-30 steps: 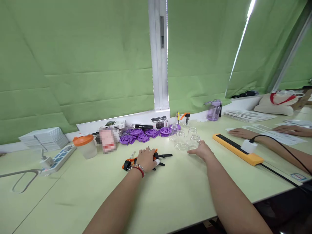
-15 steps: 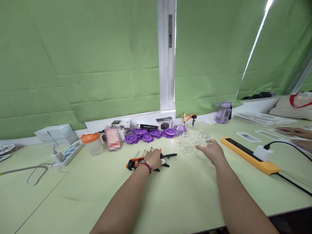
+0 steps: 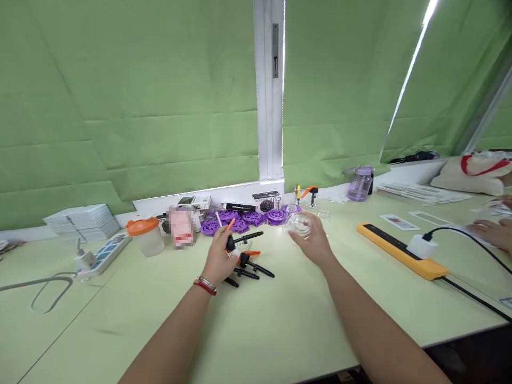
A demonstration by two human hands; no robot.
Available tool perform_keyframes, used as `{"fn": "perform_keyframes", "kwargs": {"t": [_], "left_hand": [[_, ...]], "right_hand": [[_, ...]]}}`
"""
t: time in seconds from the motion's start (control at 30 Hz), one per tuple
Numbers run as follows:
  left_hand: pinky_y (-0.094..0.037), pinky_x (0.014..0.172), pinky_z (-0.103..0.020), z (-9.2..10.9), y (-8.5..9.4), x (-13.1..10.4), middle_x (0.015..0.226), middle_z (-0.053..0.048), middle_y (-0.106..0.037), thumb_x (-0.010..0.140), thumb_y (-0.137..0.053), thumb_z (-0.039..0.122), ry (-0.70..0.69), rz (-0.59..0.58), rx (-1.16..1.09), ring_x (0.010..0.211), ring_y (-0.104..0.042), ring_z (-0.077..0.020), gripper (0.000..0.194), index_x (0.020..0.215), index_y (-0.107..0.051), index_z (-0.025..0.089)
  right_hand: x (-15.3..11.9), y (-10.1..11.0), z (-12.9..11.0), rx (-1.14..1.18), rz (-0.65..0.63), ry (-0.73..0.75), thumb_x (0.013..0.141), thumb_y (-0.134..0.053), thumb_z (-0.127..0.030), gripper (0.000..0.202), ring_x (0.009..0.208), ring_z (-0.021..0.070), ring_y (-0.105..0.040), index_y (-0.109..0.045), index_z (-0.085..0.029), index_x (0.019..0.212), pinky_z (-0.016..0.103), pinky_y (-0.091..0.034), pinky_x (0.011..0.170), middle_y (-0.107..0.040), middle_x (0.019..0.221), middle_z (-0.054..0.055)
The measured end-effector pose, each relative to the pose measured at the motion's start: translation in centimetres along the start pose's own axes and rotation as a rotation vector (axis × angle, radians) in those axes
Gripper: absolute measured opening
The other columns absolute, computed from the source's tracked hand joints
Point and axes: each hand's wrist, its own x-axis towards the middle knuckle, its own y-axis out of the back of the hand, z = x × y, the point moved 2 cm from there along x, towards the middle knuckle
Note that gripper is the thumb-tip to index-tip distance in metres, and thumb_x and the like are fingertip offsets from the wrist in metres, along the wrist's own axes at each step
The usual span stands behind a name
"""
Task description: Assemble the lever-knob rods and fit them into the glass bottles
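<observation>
My left hand (image 3: 219, 257) is closed on a black and orange pump top (image 3: 231, 242), lifted over the table with its black tube pointing right. Just below and right of it lie several more black and orange pump tops (image 3: 245, 260). My right hand (image 3: 314, 240) grips a clear glass bottle (image 3: 299, 225), tilted so that its round side faces left. Behind that hand stand other clear glass pieces (image 3: 323, 215), partly hidden. Purple wheel-shaped parts (image 3: 253, 217) are piled beyond both hands.
An orange-lidded cup (image 3: 146, 236) and a white power strip (image 3: 104, 257) are at the left. To the right lie a yellow power strip (image 3: 400, 250) and a purple bottle (image 3: 360, 184). Another person's hand (image 3: 490, 232) rests at the far right.
My left hand has risen and moved left, lifting one pump top off the group. My right hand has moved left and closed on a glass bottle, now raised and tilted.
</observation>
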Motion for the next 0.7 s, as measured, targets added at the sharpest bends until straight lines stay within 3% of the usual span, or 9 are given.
{"fn": "perform_keyframes", "kwargs": {"t": [0.13,0.33,0.53,0.7], "left_hand": [[-0.048,0.086,-0.035,-3.2,2.3,-1.0,0.135,-0.011,-0.037,0.070,-0.057,0.018,0.043,0.061,-0.011,0.121,-0.043,-0.0265,0.043,0.113,-0.052,0.020],[-0.042,0.097,-0.041,-6.1,2.5,-1.3,0.133,-0.011,-0.037,0.070,-0.060,0.022,0.070,-0.003,-0.052,0.123,-0.042,-0.0268,0.045,0.114,-0.052,0.019],[-0.044,0.095,-0.037,-5.3,1.8,-1.5,0.135,-0.011,-0.034,0.071,-0.060,0.024,0.092,-0.099,-0.165,0.123,-0.042,-0.0249,0.046,0.116,-0.053,0.021],[-0.042,0.098,-0.038,-4.0,1.6,-1.6,0.134,-0.011,-0.035,0.069,-0.064,0.025,0.094,-0.100,-0.266,0.124,-0.042,-0.0248,0.046,0.113,-0.054,0.020]], "right_hand": [[-0.1,-2.6,-1.2,-0.156,-0.162,0.053,0.066,-0.069,-0.035,0.060,0.115,0.0264,-0.045,-0.048,-0.027,0.122,0.042,-0.041,0.096,-0.040,0.125,0.008],[-0.3,-5.6,-1.1,-0.214,-0.248,0.024,0.062,-0.073,-0.030,0.070,0.114,0.0264,-0.047,-0.045,-0.024,0.125,0.040,-0.044,0.094,-0.038,0.127,0.009],[-1.9,-5.7,-0.7,-0.221,-0.284,0.130,0.062,-0.072,-0.024,0.067,0.112,0.0263,-0.048,-0.046,-0.025,0.124,0.041,-0.046,0.090,-0.038,0.128,0.009],[-2.4,-4.9,-0.8,-0.235,-0.233,0.109,0.062,-0.072,-0.026,0.067,0.115,0.0277,-0.046,-0.047,-0.026,0.124,0.043,-0.044,0.093,-0.038,0.129,0.009]]}}
